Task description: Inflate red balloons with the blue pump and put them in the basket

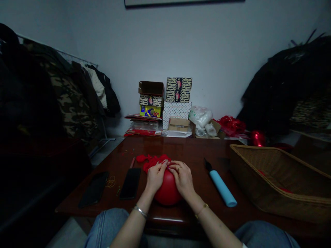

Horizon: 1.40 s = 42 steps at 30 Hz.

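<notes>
An inflated red balloon (pixel 168 191) rests at the front of the dark wooden table, between my wrists. My left hand (pixel 156 176) is closed at the balloon's far end, its fingertips pinching the neck. Meeting it there, my right hand (pixel 182 176) has its fingers curled and pressed on the same neck. The neck itself is mostly hidden by my fingers. Just beyond my left hand lies a heap of limp red balloons (pixel 148 165). Off to the right, a light blue hand pump (pixel 222 188) with a black nozzle lies on the table.
Two dark phones (pixel 130 183) lie on the left, near yellow rubber bands (pixel 110 182). A wicker basket (pixel 258 186) stands at the right edge with some red bits inside. Stacked boxes (pixel 177 113) and plastic bags (pixel 201 117) sit beyond the table's far edge.
</notes>
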Motion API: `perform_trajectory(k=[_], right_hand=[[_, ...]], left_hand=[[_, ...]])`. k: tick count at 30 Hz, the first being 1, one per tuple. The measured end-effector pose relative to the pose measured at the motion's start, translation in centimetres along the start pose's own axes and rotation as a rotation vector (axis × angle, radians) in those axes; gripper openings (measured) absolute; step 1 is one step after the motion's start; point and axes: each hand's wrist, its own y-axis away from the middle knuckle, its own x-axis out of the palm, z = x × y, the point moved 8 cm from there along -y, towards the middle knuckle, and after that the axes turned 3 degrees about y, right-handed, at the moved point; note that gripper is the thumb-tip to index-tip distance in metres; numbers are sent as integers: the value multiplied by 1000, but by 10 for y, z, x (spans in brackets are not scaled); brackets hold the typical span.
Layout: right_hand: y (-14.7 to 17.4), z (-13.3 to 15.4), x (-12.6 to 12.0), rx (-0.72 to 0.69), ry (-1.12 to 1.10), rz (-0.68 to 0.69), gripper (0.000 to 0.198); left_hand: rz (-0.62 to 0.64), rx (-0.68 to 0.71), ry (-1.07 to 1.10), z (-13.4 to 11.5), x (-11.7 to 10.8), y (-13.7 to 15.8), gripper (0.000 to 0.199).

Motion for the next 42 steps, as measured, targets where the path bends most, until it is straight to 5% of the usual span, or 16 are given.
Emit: perform_trajectory(k=[17,30,42], right_hand=[[-9,-11,-4,199,-249,-108,21],[-14,-17,-6,350,-370,-155,20],[-19,-34,-14,425,-462,-203,31]], left_hand=[[-62,40,-38,-3,3,6,39],[-77,207,-375,-27,1,10,35],[-91,142,-165,-32,-2,10,31]])
